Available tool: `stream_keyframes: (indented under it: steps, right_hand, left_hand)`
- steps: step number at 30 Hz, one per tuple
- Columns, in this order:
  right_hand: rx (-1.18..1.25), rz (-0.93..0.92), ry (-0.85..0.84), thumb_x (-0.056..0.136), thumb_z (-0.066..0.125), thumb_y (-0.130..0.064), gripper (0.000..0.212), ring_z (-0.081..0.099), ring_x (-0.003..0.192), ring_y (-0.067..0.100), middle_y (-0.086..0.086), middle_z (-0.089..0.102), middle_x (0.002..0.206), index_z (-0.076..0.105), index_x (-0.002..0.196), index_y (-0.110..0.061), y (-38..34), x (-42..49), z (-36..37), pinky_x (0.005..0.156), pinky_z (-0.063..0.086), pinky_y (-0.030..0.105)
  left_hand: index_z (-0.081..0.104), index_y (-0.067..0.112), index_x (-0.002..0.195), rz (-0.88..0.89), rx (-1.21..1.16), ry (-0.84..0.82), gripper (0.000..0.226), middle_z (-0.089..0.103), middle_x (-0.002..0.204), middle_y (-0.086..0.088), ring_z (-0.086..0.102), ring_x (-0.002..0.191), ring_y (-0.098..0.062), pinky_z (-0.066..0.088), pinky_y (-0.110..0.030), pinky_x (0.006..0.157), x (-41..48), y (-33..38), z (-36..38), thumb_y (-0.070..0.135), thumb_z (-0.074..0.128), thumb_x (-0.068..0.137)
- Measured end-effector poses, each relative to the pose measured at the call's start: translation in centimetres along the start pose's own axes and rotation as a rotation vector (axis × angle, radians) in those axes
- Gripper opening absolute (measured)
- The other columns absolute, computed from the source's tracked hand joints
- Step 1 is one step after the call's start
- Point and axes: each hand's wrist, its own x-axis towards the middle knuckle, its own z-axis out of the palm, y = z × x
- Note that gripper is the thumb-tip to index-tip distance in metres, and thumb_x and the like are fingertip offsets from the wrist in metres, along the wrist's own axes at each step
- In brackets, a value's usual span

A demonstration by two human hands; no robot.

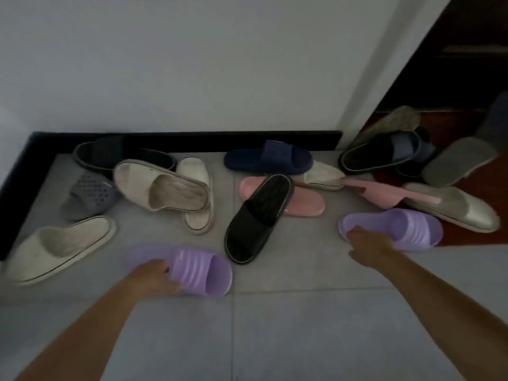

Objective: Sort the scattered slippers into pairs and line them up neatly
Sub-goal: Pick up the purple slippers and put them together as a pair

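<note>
The purple pair is the step in hand: both matching slippers have been picked out of the jumble, one per hand. The near purple slipper [198,273] lies flat on the floor [275,325] under the left hand [156,276], whose fingers curl over its heel end, toe pointing away to that hand's right. The far purple slipper [406,225] lies under the right hand [369,243], which grips its heel rim the same way, the ribbed strap just beyond the knuckles. The two are well apart.

Between the hands sits a black slide [255,221], propped across a pink slipper [305,202]. To the outside of the left hand lies a cream slipper [55,248]; just beyond the right hand, a silvery one [453,210].

The next move likely calls for drawing both purple slippers toward the bare tiles nearer the person, clear of the black slide, and turning them so toes face one way, sides touching. Both forearms reach forward and low, wrists bent down, palms facing the floor.
</note>
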Motion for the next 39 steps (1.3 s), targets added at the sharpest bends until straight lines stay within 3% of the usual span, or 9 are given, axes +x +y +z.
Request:
stream_keyframes:
  steps: [4, 9, 15, 18, 21, 27, 30, 35, 39]
  right_hand:
    - [-0.124, 0.106, -0.015, 0.094, 0.044, -0.027, 0.048, 0.046, 0.127, 0.028, 0.006, 0.005, 0.159, 0.034, 0.14, -0.018, 1.2, -0.7, 1.7, 0.091, 0.046, 0.037]
    - [-0.04, 0.214, 0.01, 0.094, 0.04, -0.017, 0.057, 0.045, 0.128, 0.032, 0.011, 0.001, 0.158, 0.019, 0.146, -0.02, 3.6, 0.3, 1.6, 0.089, 0.047, 0.041]
    - [-0.046, 0.391, 0.141, 0.09, 0.045, -0.01, 0.041, 0.055, 0.118, 0.032, 0.015, 0.052, 0.132, 0.046, 0.131, -0.008, 3.5, 0.1, 4.3, 0.09, 0.049, 0.04]
    - [-0.099, 0.252, 0.288, 0.084, 0.055, -0.007, 0.026, 0.063, 0.103, 0.03, 0.013, 0.063, 0.113, 0.062, 0.109, -0.006, 1.3, -1.2, 4.8, 0.079, 0.052, 0.035]
    - [-0.101, 0.01, 0.462, 0.04, 0.084, -0.002, 0.022, 0.065, 0.051, 0.031, 0.015, 0.064, 0.058, 0.066, 0.053, -0.004, 0.2, -3.5, 4.6, 0.044, 0.049, 0.028]
    - [-0.02, -0.497, 0.583, 0.06, 0.051, -0.017, 0.025, 0.06, 0.043, 0.013, -0.002, 0.056, 0.044, 0.056, 0.036, -0.014, -3.2, -9.5, 9.0, 0.04, 0.041, 0.013]
    - [-0.101, -0.689, 0.615, 0.054, 0.066, -0.023, 0.018, 0.058, 0.045, 0.009, -0.009, 0.054, 0.045, 0.057, 0.038, -0.019, -6.5, -11.9, 10.5, 0.045, 0.041, 0.013]
    - [-0.146, -0.815, 0.575, 0.041, 0.083, -0.03, 0.026, 0.054, 0.043, 0.007, -0.01, 0.055, 0.046, 0.059, 0.04, -0.021, -11.9, -13.0, 10.8, 0.044, 0.04, 0.015]
    - [-0.06, -0.723, 0.433, 0.042, 0.081, -0.046, 0.03, 0.055, 0.04, 0.007, -0.01, 0.064, 0.06, 0.063, 0.046, -0.022, -12.4, -13.3, 9.9, 0.036, 0.039, 0.015]
  left_hand:
    - [0.059, 0.015, 0.069, 0.061, -0.198, 0.071, 0.02, 0.058, 0.072, -0.004, 0.053, 0.074, -0.017, 0.039, -0.033, 0.064, -0.7, -0.5, 2.8, 0.018, 0.077, 0.076]
    - [0.057, 0.012, 0.066, 0.105, -0.276, 0.056, 0.024, 0.054, 0.059, 0.0, 0.047, 0.058, -0.012, 0.035, -0.026, 0.056, -2.7, 2.7, 3.9, 0.022, 0.075, 0.078]
    - [0.053, 0.014, 0.045, 0.034, -0.554, 0.031, 0.04, 0.048, 0.045, -0.005, 0.043, 0.045, -0.019, 0.037, -0.024, 0.051, -4.9, 5.3, 6.1, 0.02, 0.072, 0.079]
    - [0.058, 0.01, 0.052, 0.096, -0.502, -0.004, 0.035, 0.054, 0.05, -0.008, 0.046, 0.045, -0.015, 0.039, -0.02, 0.048, -6.3, 8.4, 6.7, 0.023, 0.07, 0.082]
    - [0.063, 0.0, 0.06, 0.185, -0.589, 0.074, 0.034, 0.057, 0.054, -0.012, 0.049, 0.049, -0.017, 0.044, -0.026, 0.055, -6.7, 12.3, 6.7, 0.024, 0.069, 0.083]
    - [0.059, 0.006, 0.052, 0.201, -0.864, 0.165, 0.037, 0.053, 0.052, -0.014, 0.051, 0.055, -0.025, 0.048, -0.038, 0.064, -5.2, 18.9, 6.6, 0.025, 0.07, 0.082]
    - [0.06, 0.008, 0.052, 0.187, -0.782, 0.125, 0.035, 0.053, 0.049, -0.008, 0.051, 0.051, -0.023, 0.054, -0.042, 0.062, -5.1, 19.3, 8.7, 0.027, 0.069, 0.081]
    - [0.063, 0.013, 0.054, 0.066, -0.827, 0.133, 0.032, 0.062, 0.063, -0.017, 0.062, 0.064, -0.029, 0.054, -0.042, 0.069, -4.6, 15.8, 11.9, 0.027, 0.064, 0.083]
    - [0.049, 0.019, 0.056, 0.247, -0.585, -0.114, 0.033, 0.049, 0.06, -0.002, 0.042, 0.061, -0.016, 0.034, -0.03, 0.062, -4.5, 13.6, 13.9, 0.022, 0.063, 0.086]
